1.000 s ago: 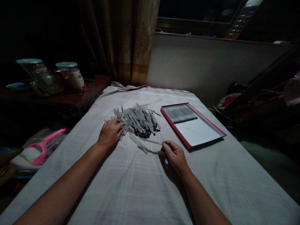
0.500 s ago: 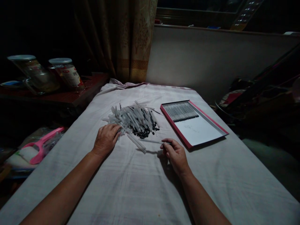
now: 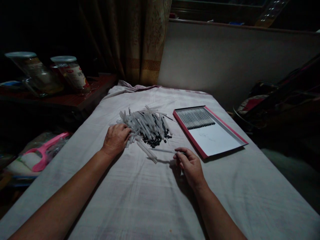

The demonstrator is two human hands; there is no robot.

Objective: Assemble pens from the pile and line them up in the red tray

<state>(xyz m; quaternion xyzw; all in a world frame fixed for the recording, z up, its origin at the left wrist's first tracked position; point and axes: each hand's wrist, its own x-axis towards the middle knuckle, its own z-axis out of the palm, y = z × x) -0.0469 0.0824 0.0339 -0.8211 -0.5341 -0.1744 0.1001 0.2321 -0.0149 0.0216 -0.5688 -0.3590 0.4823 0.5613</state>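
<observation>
My right hand [image 3: 188, 165] pinches a thin pen refill [image 3: 162, 151] above the sheet, its slender end pointing left. At the left edge of the pile, my left hand [image 3: 116, 138] is curled over translucent pen caps [image 3: 124, 116]; its fingertips are partly hidden, so what they grip is unclear. The pile also holds clear pen barrels [image 3: 147, 125] and small black pen parts [image 3: 156, 142]. A few loose clear tubes [image 3: 147, 152] lie in front of it, between my hands.
Right of the pile, a shallow red-edged box [image 3: 190, 142] holds a row of pens [image 3: 196, 118]. White cloth [image 3: 130, 196] covers the table. Lidded jars [image 3: 71, 75] stand on a dark red side table [image 3: 93, 95] at left. A pink handle-like object [image 3: 43, 156] lies lower left.
My left hand has shifted slightly up and right along the pile's edge. My right hand keeps the refill in much the same pose. The view has moved a little.
</observation>
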